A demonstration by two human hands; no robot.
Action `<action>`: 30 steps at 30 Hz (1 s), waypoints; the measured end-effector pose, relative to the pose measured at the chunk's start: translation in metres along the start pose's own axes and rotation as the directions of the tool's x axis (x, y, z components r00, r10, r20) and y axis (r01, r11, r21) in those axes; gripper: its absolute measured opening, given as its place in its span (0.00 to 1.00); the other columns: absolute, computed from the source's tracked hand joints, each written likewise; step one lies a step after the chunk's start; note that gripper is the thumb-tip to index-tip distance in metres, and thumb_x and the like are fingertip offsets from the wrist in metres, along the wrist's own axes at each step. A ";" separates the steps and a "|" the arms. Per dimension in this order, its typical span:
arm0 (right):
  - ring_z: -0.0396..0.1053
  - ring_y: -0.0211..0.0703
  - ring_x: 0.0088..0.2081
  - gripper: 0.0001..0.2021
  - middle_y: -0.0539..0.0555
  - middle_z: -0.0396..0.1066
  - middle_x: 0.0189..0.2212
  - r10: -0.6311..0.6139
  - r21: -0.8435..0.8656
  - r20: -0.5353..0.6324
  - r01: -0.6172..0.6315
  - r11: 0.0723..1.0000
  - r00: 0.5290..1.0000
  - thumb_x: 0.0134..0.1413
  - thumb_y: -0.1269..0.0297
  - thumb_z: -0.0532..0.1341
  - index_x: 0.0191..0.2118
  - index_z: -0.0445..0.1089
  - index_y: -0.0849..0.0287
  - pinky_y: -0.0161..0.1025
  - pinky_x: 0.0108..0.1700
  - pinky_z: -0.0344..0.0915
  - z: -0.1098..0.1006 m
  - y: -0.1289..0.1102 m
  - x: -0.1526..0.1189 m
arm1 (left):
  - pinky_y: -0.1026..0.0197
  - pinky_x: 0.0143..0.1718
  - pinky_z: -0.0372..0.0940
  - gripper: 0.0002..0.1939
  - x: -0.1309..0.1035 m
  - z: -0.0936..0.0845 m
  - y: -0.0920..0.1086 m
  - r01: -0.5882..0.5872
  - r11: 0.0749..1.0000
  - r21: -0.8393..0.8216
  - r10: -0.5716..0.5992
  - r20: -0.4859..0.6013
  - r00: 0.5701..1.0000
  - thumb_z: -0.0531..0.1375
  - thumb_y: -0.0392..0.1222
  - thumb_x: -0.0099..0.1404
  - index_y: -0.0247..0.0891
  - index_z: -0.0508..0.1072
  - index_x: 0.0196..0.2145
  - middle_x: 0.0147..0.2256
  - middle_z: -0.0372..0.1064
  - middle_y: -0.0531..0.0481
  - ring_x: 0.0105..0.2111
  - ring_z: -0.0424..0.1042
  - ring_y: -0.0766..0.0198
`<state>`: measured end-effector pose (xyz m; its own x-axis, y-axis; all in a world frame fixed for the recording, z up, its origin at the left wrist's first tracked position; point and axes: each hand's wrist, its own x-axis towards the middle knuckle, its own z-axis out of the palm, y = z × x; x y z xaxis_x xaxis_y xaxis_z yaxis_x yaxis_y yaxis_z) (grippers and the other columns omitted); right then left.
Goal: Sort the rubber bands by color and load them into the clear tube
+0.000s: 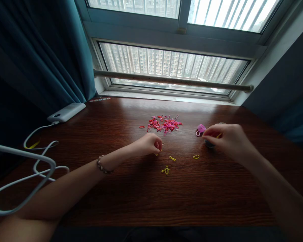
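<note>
My left hand (150, 144) is closed in a pinch low over the table, with bits of a yellow rubber band showing at its fingertips. A pale band (163, 144) lies just beside those fingers. Off to the right, my right hand (224, 138) has thumb and forefinger pressed together above a small dark round container (209, 144), which it mostly hides. Something yellow (219, 135) shows in the gap of that hand; what its fingertips hold is too small to make out. Yellow rubber bands (172, 158) lie between the hands, among them a small cluster (166, 170) and a single loop (196, 156).
Behind my hands spreads a pile of pink and red bands (166, 125). A pink object with a pale loop (201, 128) sits near my right fingertips. At the left are a white power bank (67, 112) and its looping cable (46, 158). The window bar (171, 80) crosses behind the table.
</note>
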<state>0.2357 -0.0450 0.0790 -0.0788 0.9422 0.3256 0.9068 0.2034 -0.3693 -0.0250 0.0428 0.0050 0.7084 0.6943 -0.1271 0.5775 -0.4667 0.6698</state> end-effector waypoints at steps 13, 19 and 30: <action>0.64 0.38 0.29 0.09 0.53 0.67 0.27 -0.130 0.143 0.370 0.082 0.986 0.920 0.50 0.60 0.58 0.27 0.70 0.60 0.32 0.31 0.58 0.108 -0.046 -0.022 | 0.66 0.23 0.54 0.10 0.003 0.012 -0.007 0.096 0.984 0.150 -0.074 -0.148 0.986 0.63 0.44 0.46 0.35 0.72 0.24 0.24 0.70 0.50 0.25 0.67 0.63; 0.62 0.36 0.26 0.05 0.50 0.66 0.25 -0.140 0.185 0.373 0.074 0.980 0.917 0.41 0.65 0.63 0.25 0.68 0.60 0.31 0.27 0.56 0.115 -0.058 -0.032 | 0.66 0.23 0.52 0.08 -0.002 0.012 -0.001 0.095 0.966 0.242 -0.070 -0.112 0.991 0.59 0.44 0.49 0.36 0.74 0.22 0.22 0.69 0.50 0.23 0.65 0.65; 0.64 0.35 0.25 0.06 0.50 0.68 0.23 -0.148 0.402 0.189 0.061 0.914 0.971 0.42 0.76 0.58 0.25 0.71 0.60 0.31 0.29 0.59 0.118 -0.054 -0.029 | 0.67 0.22 0.52 0.07 -0.001 0.018 0.003 -0.005 1.000 -0.011 0.005 -0.018 1.000 0.59 0.40 0.48 0.33 0.73 0.20 0.18 0.67 0.52 0.21 0.62 0.68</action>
<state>0.1401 -0.0515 -0.0135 -0.2891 0.9349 0.2059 0.6570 0.3502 -0.6676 -0.0163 0.0312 -0.0056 0.7039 0.7017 -0.1104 0.5692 -0.4642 0.6786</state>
